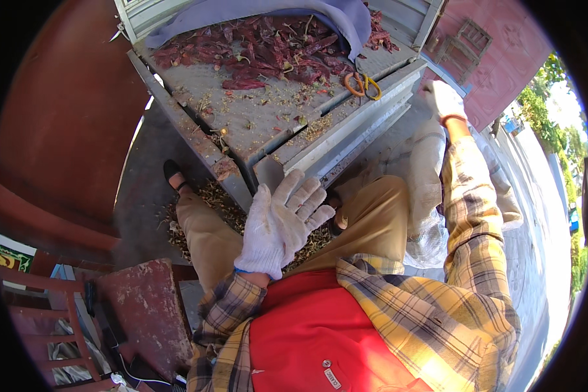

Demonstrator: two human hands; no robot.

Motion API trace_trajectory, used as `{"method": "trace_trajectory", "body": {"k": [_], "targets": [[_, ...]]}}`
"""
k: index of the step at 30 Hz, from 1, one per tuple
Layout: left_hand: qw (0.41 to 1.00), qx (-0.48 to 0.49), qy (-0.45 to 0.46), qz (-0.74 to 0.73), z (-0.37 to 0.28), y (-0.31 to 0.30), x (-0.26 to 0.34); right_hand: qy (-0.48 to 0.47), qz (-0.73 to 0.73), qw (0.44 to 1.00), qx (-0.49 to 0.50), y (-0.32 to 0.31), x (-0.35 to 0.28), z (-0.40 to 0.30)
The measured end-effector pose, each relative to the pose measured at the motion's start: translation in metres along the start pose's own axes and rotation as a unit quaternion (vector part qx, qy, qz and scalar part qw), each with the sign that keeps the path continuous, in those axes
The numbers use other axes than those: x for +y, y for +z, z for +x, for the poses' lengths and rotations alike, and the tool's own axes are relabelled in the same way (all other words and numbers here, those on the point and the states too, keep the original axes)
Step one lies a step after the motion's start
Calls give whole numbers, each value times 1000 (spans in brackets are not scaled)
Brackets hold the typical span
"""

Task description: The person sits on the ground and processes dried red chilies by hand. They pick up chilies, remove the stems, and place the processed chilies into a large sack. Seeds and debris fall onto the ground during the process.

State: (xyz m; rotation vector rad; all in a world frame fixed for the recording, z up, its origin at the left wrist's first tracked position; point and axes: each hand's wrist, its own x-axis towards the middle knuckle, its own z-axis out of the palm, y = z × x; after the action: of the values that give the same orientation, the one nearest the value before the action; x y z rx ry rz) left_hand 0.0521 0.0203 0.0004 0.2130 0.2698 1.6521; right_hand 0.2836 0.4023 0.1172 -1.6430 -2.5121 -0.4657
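My left hand [286, 218], in a white knit glove, is held palm up in front of my body. Its fingers are spread and nothing lies in it. At the upper right, my gloved right hand [443, 100] is raised past the far end of a white woven sack [426, 196]. The right fingers look curled, but whether they hold anything is hidden. Dried red chili peppers [279, 49] lie heaped on a metal truck bed [215, 93], partly under a purplish cloth [274, 9]. Scissors with orange and yellow handles [362, 86] rest at the bed's right edge.
Loose seeds and bits litter the bed. Stalks and debris [215, 198] cover the ground around my feet. A worn red wooden surface [142, 313] and a slatted red chair [44, 338] stand at lower left. A small wooden chair [465, 46] is by the pink wall.
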Motion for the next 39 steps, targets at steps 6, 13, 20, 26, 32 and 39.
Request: {"method": "trace_trajectory", "body": {"k": [6, 13, 20, 26, 32, 39], "targets": [[999, -31, -11, 34, -6, -8, 8, -211, 237, 945, 75, -45, -193, 15], [998, -22, -16, 52, -13, -15, 15, -184, 177, 966, 44, -14, -299, 57], [999, -32, -2, 28, -14, -18, 23, -69, 499, 841, 196, -14, -263, 56], [998, -38, 42, 27, -6, -13, 28, -64, 710, 685, 150, -47, -241, -55], [985, -53, 150, 61, 9, -13, 26, 12, 766, 642, -19, -32, -247, -193], [953, 8, 240, 185, 12, 4, 43, -2, 759, 612, -221, -14, -252, -240]]}}
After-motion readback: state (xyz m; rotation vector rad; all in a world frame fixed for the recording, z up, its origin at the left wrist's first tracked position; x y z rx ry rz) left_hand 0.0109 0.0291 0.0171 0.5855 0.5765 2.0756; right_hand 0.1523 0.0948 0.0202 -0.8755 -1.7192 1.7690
